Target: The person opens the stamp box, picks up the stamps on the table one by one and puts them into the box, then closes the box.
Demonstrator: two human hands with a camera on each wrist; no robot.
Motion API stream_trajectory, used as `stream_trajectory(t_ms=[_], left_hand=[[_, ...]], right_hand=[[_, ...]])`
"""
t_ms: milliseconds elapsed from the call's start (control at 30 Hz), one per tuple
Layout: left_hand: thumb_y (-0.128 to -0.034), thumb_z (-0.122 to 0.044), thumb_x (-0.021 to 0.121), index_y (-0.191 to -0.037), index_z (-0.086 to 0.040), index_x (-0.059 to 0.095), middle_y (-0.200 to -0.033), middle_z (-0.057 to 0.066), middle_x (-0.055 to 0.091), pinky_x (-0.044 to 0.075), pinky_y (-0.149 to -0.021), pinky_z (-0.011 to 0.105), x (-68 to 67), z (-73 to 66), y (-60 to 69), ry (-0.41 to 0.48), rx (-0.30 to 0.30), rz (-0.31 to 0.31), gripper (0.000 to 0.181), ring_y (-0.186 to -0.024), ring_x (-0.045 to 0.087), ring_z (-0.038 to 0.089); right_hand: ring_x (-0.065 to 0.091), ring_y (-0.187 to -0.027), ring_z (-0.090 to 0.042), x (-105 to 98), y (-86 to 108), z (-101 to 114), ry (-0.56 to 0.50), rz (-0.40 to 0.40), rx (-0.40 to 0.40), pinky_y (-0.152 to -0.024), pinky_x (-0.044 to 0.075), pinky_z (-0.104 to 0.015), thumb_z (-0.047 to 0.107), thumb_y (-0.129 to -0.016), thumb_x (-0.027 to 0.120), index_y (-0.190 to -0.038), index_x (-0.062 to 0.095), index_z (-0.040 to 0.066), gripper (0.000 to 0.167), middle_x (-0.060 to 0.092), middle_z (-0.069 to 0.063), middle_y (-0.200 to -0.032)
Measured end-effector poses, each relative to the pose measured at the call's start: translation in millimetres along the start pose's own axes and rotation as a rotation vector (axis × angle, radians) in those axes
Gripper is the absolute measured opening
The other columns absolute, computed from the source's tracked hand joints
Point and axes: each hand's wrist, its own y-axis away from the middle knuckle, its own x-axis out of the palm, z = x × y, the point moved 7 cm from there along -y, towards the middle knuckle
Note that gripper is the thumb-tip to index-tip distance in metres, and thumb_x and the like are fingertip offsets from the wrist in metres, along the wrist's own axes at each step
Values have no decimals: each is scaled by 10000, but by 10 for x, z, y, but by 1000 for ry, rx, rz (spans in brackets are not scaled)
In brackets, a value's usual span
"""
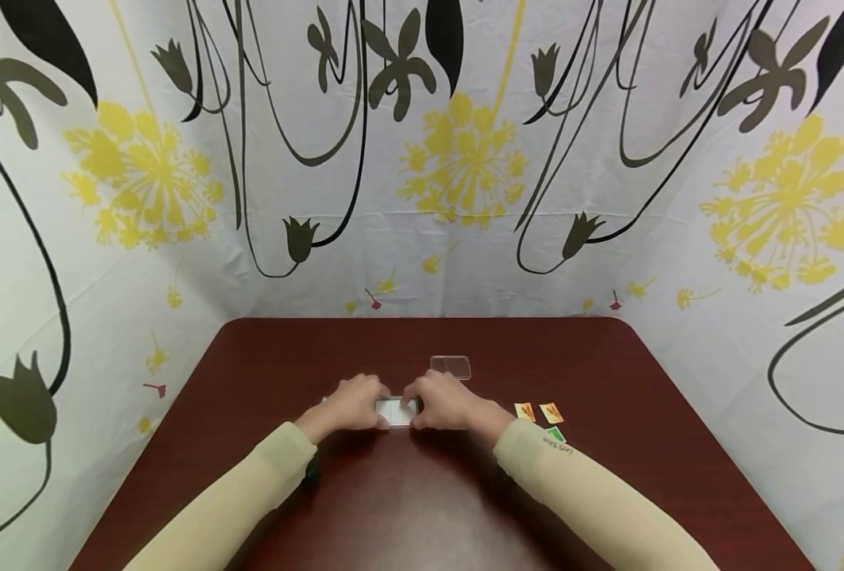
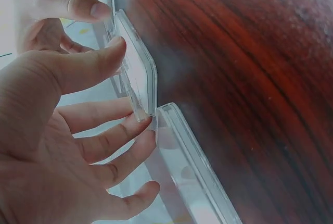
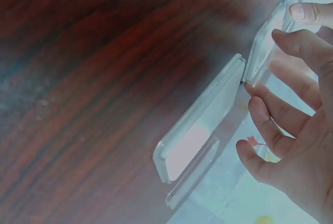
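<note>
A small rectangular clear plastic case (image 1: 396,412) with a white inside lies on the table between both hands. My left hand (image 1: 356,400) holds its left end, thumb on the near edge and fingers at the far edge. At the right end, my right hand (image 1: 445,399) grips the case in the same way, with a fingertip over its top. In the left wrist view, another clear case (image 2: 195,174) stands beside the left fingers. The right wrist view shows a pale, flat case (image 3: 203,125) near the right hand, and a thin clear lid (image 3: 192,174) behind it.
A transparent lid (image 1: 450,366) lies beyond the right hand on the dark red wooden table (image 1: 308,349). Two small orange pieces (image 1: 551,412) and a green one (image 1: 555,434) are right of the right wrist. Flower-patterned cloth (image 1: 393,262) surrounds the table's back and sides.
</note>
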Motion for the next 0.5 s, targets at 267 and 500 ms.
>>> stream_trajectory(t_ms=[267, 500], left_hand=[[-827, -360, 846, -1048, -134, 784, -951, -21, 671, 462, -748, 440, -80, -1, 33, 7, 12, 4, 322, -822, 582, 161], [-809, -361, 863, -1243, -84, 726, -1168, 44, 643, 438, -965, 544, -183, 38, 53, 45, 8, -13, 533, -1088, 556, 249]], right_hand=[[628, -951, -139, -84, -12, -44, -19, 11, 30, -749, 518, -317, 272, -771, 845, -1120, 789, 205, 360, 727, 94, -1069], [565, -961, -146, -193, -17, -72, -28, -1, 28, -757, 500, -330, 300, -796, 840, -1135, 783, 234, 350, 723, 129, -1097]])
